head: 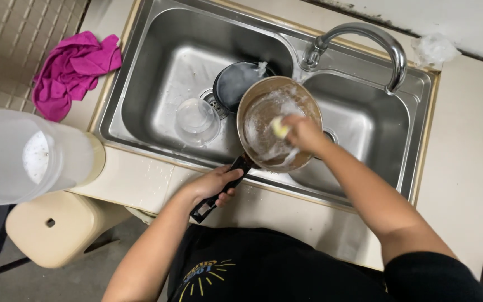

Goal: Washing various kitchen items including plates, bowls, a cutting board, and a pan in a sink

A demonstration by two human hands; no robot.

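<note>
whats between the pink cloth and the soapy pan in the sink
In the head view, a clear plastic cup lies in the sink, between the pink cloth and the pan.

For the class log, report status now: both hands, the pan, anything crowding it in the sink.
Left hand grips the pan handle. Right hand presses yellow sponge into soapy pan. Dark lid and clear cup beside it.

A round, tan-brown frying pan is held tilted over the divider of the steel double sink, its inside smeared with white suds. Its black handle is angled down toward the counter edge. A small yellow sponge is pressed against the soapy inner surface, near the middle.
</note>
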